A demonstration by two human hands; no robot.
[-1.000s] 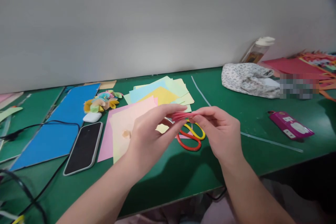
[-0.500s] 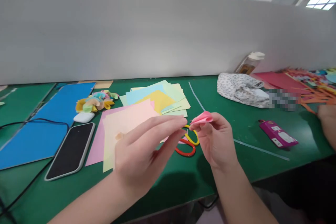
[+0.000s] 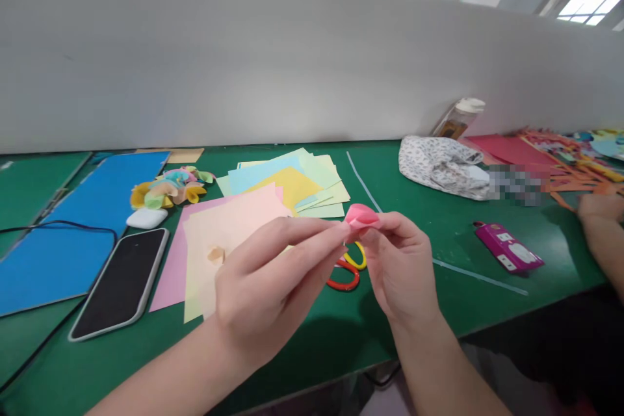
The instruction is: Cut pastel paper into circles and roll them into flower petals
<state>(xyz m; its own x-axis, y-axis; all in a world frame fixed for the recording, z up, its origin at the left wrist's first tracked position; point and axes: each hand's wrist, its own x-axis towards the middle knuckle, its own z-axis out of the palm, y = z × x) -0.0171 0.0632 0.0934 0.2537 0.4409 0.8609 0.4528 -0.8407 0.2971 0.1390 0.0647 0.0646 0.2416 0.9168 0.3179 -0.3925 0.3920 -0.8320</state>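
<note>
A small curled piece of pink paper (image 3: pixel 361 214) is pinched between my two hands, above the front part of the table. My left hand (image 3: pixel 277 273) grips its left edge with the fingertips, fingers long and pressed together. From the other side my right hand (image 3: pixel 402 260) holds it between thumb and forefinger. Scissors (image 3: pixel 345 276) with red and yellow handles lie beneath the hands, their blades hidden by my left hand. Left of that hand spread peach and pink paper sheets (image 3: pixel 234 208), with a small peach scrap (image 3: pixel 216 255) on top.
Blue, yellow and green sheets (image 3: pixel 312 172) lie behind. Curled paper pieces (image 3: pixel 170 187), a white case (image 3: pixel 146 218), a phone (image 3: pixel 121 283) and a blue board (image 3: pixel 63 227) are left. Right are a patterned cloth (image 3: pixel 439 166), a purple packet (image 3: pixel 509 247) and another person's hand (image 3: pixel 602 211).
My left fingers have closed onto the pink paper, which was held by my right hand alone. The paper has turned and moved slightly left. The view has shifted a little.
</note>
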